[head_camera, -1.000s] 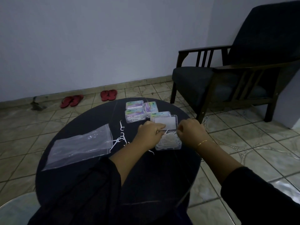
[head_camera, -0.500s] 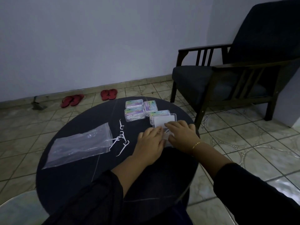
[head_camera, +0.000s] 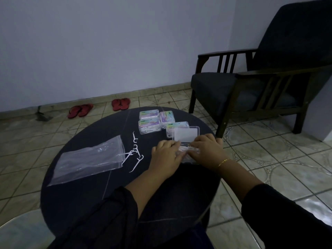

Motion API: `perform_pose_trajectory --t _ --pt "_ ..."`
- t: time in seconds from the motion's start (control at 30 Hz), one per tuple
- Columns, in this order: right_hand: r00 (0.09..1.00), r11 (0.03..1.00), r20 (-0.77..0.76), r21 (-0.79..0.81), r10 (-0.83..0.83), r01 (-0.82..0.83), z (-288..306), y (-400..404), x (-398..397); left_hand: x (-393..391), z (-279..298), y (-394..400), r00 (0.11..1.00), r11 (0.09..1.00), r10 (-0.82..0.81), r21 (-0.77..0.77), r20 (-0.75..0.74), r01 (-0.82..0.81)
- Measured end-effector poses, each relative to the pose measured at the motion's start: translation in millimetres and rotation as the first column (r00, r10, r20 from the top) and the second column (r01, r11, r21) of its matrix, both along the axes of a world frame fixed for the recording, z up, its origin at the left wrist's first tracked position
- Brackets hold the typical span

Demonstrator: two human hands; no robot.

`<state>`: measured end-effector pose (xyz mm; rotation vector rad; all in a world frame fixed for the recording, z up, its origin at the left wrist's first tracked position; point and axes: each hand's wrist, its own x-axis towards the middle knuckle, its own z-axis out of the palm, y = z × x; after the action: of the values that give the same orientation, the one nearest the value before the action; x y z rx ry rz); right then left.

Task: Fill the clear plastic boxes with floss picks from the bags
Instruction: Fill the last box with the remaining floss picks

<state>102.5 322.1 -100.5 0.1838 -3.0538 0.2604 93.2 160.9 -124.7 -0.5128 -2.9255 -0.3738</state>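
Worktop (head_camera: 86, 203): round, dark, smooth.
Open box (head_camera: 186, 150): clear rigid plastic, lid (head_camera: 186, 134) raised.
Bag (head_camera: 89, 157): thin crinkled film, flat.
Left hand (head_camera: 166, 159), right hand (head_camera: 206, 150): fingers flat, pressing the box's contents.

Open clear plastic box (head_camera: 186, 151) under both hands, lid (head_camera: 186, 134) raised behind with a white label, base packed with white floss picks, partly hidden. Four closed, filled boxes with pastel labels clustered just beyond: two at the left, one (head_camera: 149, 114) behind the other (head_camera: 149, 126), a third (head_camera: 167, 116) beside them, the fourth (head_camera: 177, 127) right behind the open lid. Several loose floss picks (head_camera: 136, 152) scattered on the counter to the left. Flat, clear zip bag (head_camera: 89, 157) lying further left, its mouth touching the picks.
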Motion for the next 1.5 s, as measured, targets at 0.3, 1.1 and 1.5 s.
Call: perform_pose_trajectory --t 0.3,1.1,1.5 --pt "0.994 0.996 -0.064 -0.004 0.091 -0.091 13 -31 3 16 -3 -33 0.990 0.995 0.101 0.027 -0.101 -0.099" --pt "0.943 0.846 0.036 0.433 0.329 -0.312 7 -131 -35 -8 25 -96 0.983 0.869 0.185 -0.465 -0.011 -0.168" --pt "0.846 0.575 0.230 0.646 0.481 -0.502 8 -176 -97 -11 7 -104 0.993 0.937 0.114 -0.336 0.019 -0.101"
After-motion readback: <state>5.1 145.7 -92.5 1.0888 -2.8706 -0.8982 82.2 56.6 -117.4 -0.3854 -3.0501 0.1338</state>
